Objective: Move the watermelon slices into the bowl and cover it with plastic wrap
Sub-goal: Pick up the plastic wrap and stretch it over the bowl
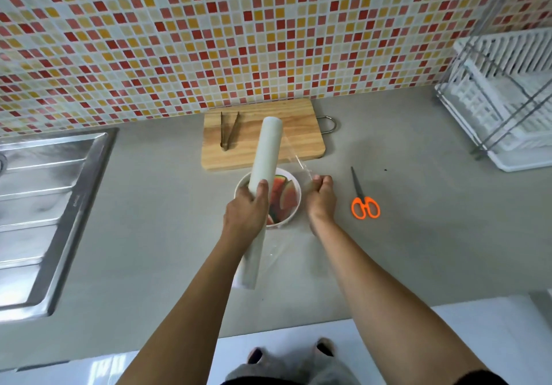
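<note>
The white bowl (pixel 287 221) stands on the grey counter (pixel 149 220) just in front of the wooden cutting board (pixel 298 136), and watermelon slices (pixel 283 195) lie inside it, red flesh and green rind showing on the right half of its opening. The left half is hidden by the roll of plastic wrap (pixel 265 148), which is held tilted over the bowl with its far end above the board and its near end pointing back toward the person. The left hand (pixel 246 210) grips the roll around its middle, with the fingers curled over it and the thumb along its right side, directly above the bowl's left rim. A sheet of clear film (pixel 298 160) runs off the right side of the roll to the right hand (pixel 321 198), which pinches the film's edge between bent fingers and thumb just beside the bowl's right rim. A pair of tongs (pixel 229 130) lies on the left part of the board, its arms apart. Orange-handled scissors (pixel 363 202) lie on the counter to the right of the right hand, blades shut and pointing away. A steel sink (pixel 44 205) with a ribbed drainer is set into the counter at far left, and a white dish rack (pixel 504 100) stands at far right. Behind rises a wall of small red, orange and cream tiles (pixel 239 26).
</note>
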Available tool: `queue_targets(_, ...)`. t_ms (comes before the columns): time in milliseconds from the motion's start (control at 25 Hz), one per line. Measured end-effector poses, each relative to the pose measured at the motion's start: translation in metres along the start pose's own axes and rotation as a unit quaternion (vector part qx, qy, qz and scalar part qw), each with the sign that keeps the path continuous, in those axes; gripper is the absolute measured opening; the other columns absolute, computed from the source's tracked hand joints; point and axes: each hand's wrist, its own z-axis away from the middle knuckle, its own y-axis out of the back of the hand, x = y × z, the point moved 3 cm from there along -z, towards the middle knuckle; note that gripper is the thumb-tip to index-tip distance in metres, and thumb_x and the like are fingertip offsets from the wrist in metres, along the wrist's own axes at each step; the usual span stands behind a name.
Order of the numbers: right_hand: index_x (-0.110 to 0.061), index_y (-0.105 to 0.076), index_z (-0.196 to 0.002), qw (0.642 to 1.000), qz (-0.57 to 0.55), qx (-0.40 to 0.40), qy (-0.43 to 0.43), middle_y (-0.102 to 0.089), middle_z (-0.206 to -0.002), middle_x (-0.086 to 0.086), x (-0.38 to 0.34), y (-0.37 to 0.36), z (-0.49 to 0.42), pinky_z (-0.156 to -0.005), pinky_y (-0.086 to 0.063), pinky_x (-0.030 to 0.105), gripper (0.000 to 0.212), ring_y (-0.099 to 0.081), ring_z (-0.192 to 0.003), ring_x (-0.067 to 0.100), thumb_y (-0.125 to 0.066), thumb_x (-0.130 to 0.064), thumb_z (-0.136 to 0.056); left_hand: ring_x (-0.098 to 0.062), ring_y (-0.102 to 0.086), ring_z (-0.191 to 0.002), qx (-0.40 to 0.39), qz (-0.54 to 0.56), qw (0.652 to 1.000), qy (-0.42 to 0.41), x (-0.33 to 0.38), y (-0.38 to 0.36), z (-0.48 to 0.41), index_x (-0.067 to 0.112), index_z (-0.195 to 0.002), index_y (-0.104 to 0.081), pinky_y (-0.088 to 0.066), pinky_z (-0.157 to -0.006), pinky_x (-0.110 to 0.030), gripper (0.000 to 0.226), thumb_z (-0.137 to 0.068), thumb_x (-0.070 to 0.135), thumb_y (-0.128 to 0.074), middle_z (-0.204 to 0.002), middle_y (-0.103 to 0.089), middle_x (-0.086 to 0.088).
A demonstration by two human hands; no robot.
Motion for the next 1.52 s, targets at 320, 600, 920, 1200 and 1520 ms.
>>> queue_targets(320, 0.000, -0.052, -0.102, 0.998, 0.042, -0.037, 0.006, -0.064, -0.104, 0.024, 0.016, -0.008, -0.032, -0.067, -0.031, 0.030, 0.029, -0.058, -0.097, 0.036, -0.036, -0.023, -0.098, -0.035, -0.059, -0.084, 0.076, -0.054, 0.995, 0.036, 0.004, -0.005, -0.007, 0.012, -0.095, -0.033, -0.041, -0.068, -0.037, 0.059, -0.079, 0.067, -0.049, -0.087, -0.058, -0.009)
queue_targets(600, 0.003, -0.054, -0.102, 0.995, 0.079, -0.055, 0.025, -0.064, -0.105, 0.024, 0.013, -0.025, -0.043, -0.066, -0.027, 0.031, 0.032, -0.058, -0.098, 0.037, -0.038, -0.025, -0.098, -0.033, -0.053, -0.086, 0.049, -0.003, 0.997, 0.065, -0.016, 0.004, -0.024, 0.011, -0.103, -0.039, -0.040, -0.073, -0.038, 0.034, -0.088, 0.041, -0.038, -0.097, -0.056, -0.013)
queue_targets(920, 0.001, -0.055, -0.097, 0.995, 0.087, -0.038, 0.031, -0.063, -0.094, 0.021, 0.015, -0.025, -0.048, -0.054, -0.017, 0.027, 0.032, -0.050, -0.079, 0.025, -0.038, -0.027, -0.098, -0.034, -0.048, -0.082, 0.076, -0.015, 0.992, 0.103, -0.054, 0.014, -0.032, 0.011, -0.104, -0.040, -0.038, -0.071, -0.036, 0.058, -0.079, 0.060, -0.056, -0.096, -0.042, -0.009)
queue_targets(1200, -0.002, -0.055, -0.098, 0.995, 0.091, -0.034, 0.034, -0.064, -0.097, 0.020, 0.020, -0.024, -0.049, -0.066, -0.029, 0.027, 0.032, -0.055, -0.086, 0.030, -0.038, -0.029, -0.098, -0.025, -0.052, -0.076, 0.039, 0.052, 0.995, 0.073, -0.074, 0.016, -0.041, 0.014, -0.102, -0.037, -0.038, -0.058, -0.032, 0.052, -0.084, 0.062, -0.049, -0.084, -0.054, -0.001)
queue_targets(1520, -0.002, -0.055, -0.100, 0.993, 0.105, -0.028, 0.039, -0.064, -0.102, 0.022, 0.019, -0.026, -0.051, -0.068, -0.031, 0.028, 0.032, -0.057, -0.095, 0.035, -0.037, -0.029, -0.098, -0.025, -0.048, -0.086, 0.030, 0.111, 0.989, 0.089, -0.081, 0.020, -0.048, 0.012, -0.100, -0.046, -0.033, -0.069, -0.032, 0.036, -0.092, 0.047, -0.037, -0.100, -0.053, -0.007)
